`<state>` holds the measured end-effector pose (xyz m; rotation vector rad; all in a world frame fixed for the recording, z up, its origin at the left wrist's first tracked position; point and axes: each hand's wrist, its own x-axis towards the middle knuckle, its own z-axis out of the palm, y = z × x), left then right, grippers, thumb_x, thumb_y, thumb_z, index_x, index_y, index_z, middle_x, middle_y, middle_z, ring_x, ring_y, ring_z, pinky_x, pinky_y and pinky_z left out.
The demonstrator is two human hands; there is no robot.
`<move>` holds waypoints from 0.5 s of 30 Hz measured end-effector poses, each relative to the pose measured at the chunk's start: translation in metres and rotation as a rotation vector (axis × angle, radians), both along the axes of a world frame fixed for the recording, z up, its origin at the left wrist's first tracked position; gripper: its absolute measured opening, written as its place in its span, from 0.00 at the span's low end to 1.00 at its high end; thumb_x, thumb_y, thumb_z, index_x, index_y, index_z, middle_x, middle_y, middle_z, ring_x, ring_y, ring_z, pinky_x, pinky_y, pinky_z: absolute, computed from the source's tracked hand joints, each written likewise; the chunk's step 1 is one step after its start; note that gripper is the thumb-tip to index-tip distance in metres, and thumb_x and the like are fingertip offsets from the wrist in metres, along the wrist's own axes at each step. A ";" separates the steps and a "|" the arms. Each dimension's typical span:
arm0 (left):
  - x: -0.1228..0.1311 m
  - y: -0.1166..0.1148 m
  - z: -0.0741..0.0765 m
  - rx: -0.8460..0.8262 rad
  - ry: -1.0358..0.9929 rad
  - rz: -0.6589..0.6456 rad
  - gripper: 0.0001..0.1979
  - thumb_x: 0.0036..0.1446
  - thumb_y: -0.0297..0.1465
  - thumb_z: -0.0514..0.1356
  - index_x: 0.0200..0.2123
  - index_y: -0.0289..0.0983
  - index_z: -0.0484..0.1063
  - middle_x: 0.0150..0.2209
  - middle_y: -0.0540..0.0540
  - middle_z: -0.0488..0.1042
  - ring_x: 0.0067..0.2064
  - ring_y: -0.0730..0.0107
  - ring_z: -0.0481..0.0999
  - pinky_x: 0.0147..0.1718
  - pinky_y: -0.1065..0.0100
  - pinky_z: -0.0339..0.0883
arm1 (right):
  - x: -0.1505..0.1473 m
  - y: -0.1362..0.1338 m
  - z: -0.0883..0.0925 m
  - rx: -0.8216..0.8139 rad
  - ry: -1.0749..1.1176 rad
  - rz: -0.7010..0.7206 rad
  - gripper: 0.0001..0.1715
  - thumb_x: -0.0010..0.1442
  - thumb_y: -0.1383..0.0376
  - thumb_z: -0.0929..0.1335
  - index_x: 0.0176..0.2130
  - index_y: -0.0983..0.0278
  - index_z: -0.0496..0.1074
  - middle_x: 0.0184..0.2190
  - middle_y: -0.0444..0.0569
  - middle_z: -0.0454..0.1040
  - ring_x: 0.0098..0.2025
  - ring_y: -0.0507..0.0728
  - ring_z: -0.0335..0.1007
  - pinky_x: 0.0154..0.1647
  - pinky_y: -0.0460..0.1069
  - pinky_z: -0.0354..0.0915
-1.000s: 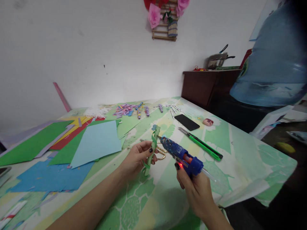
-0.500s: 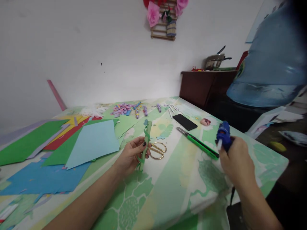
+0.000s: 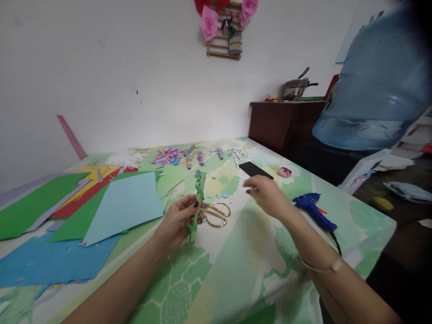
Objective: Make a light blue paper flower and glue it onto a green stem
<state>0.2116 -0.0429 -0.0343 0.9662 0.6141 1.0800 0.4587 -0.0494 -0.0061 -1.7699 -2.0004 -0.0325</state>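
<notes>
My left hand (image 3: pixel 178 220) holds a rolled light-green paper tube (image 3: pixel 197 211) upright, with a darker green strip spiralled around it and a small blue-grey piece near its top. Gold-handled scissors (image 3: pixel 218 214) lie just right of that hand, their blades hidden behind it. My right hand (image 3: pixel 266 195) is blurred over the table, just below the black phone (image 3: pixel 254 169); whether it holds anything is unclear. A blue glue gun (image 3: pixel 315 211) lies beyond my right forearm. The green cutter is not visible.
Coloured paper sheets (image 3: pixel 123 202) cover the left side. Purple paper scraps (image 3: pixel 167 156), small patterned rolls (image 3: pixel 200 157) and white sticks (image 3: pixel 240 154) lie at the back. A pink-red item (image 3: pixel 284 172) sits right of the phone. A large water bottle (image 3: pixel 371 85) stands beyond the table.
My right hand has let go of the glue gun, which now lies on the table, and has moved left over where the green cutter lay. The view has shifted slightly right.
</notes>
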 end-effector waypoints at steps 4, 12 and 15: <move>-0.002 0.003 -0.003 0.019 0.002 0.004 0.10 0.46 0.27 0.65 0.34 0.33 0.72 0.27 0.48 0.73 0.24 0.77 0.71 0.22 0.75 0.65 | -0.040 0.058 -0.010 -0.190 -0.015 0.120 0.09 0.52 0.73 0.66 0.34 0.63 0.74 0.34 0.51 0.76 0.39 0.57 0.70 0.37 0.46 0.61; -0.004 0.006 -0.006 -0.018 0.012 -0.003 0.09 0.47 0.27 0.65 0.34 0.33 0.72 0.29 0.49 0.72 0.24 0.78 0.71 0.22 0.76 0.65 | -0.043 0.087 -0.041 -0.319 0.059 0.172 0.08 0.43 0.69 0.72 0.30 0.64 0.74 0.33 0.49 0.76 0.35 0.55 0.69 0.30 0.44 0.59; -0.003 0.006 -0.007 -0.012 0.027 0.015 0.09 0.46 0.26 0.65 0.33 0.32 0.72 0.28 0.48 0.72 0.24 0.77 0.71 0.21 0.76 0.64 | -0.039 0.086 -0.046 -0.307 0.130 0.188 0.08 0.43 0.69 0.71 0.30 0.64 0.74 0.32 0.48 0.76 0.33 0.54 0.68 0.29 0.44 0.58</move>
